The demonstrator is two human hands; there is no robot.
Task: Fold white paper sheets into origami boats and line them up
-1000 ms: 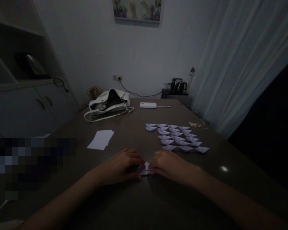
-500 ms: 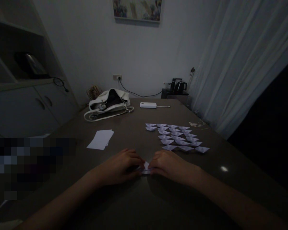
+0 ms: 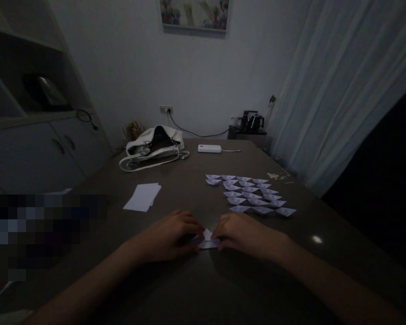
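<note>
Between my hands lies a small folded sheet of white paper [image 3: 208,244] with a pointed top, low on the dark table [image 3: 189,284]. My left hand [image 3: 179,234] pinches its left side, fingers curled over and thumb at the near edge. On the right side, my right hand [image 3: 238,232] is closed on the paper with bent fingers and thumb. Both hands hide the paper's outer ends. Beyond my right hand stand several folded paper boats [image 3: 252,195] in rows. A few flat white sheets [image 3: 142,197] are stacked beyond my left hand.
A white handbag [image 3: 154,146] sits open at the far left of the table. Near the far edge lies a white power bank [image 3: 209,148] with a short cable. Torn scraps [image 3: 274,176] lie by the right edge. A blurred-out patch [image 3: 50,230] covers the left side.
My right hand's thumb has shifted slightly right along the paper, so more of its lower fold shows. My left hand stays in nearly the same place.
</note>
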